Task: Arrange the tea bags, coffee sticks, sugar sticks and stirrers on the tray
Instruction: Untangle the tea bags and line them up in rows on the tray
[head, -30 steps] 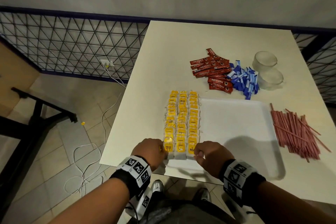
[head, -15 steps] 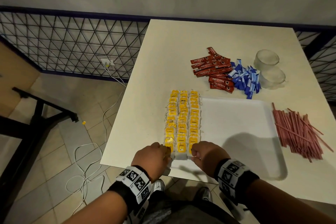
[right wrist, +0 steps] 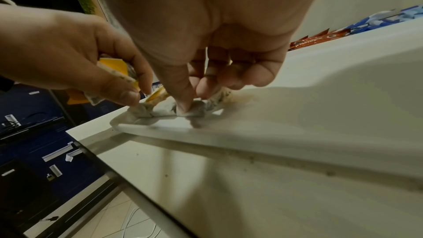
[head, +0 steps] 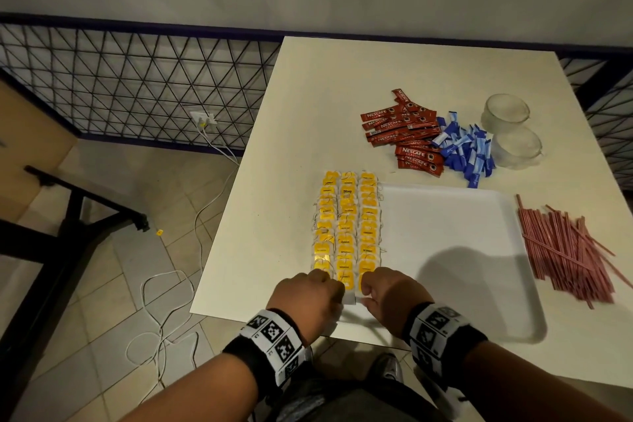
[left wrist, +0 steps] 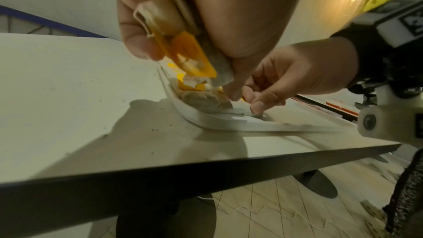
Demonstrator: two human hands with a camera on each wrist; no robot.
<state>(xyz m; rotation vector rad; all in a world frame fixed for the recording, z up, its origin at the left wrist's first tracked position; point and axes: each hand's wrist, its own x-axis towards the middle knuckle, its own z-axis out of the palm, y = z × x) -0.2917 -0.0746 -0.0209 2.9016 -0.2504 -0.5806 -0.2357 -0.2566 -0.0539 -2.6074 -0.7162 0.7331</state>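
Three columns of yellow-tagged tea bags [head: 346,226] lie along the left side of the white tray [head: 445,250]. At the columns' near end my left hand [head: 329,288] grips a small bunch of tea bags [left wrist: 183,42] in its curled fingers, just above the tray's near left corner. Beside it my right hand [head: 368,291] pinches a tea bag [right wrist: 196,110] lying on the tray between thumb and fingertips. Red coffee sticks [head: 400,134] and blue sugar sticks [head: 462,151] are piled beyond the tray. Pink stirrers [head: 565,250] lie to its right.
Two clear glasses [head: 507,113] stand at the back right of the cream table [head: 308,96]. The tray's near rim [right wrist: 228,133] sits close to the table's front edge. A wire fence, cables and a black stand are on the floor to the left.
Both hands have drawn closer together at the near end of the tea bag columns. The left hand has shifted slightly right; the rest of the table is unchanged.
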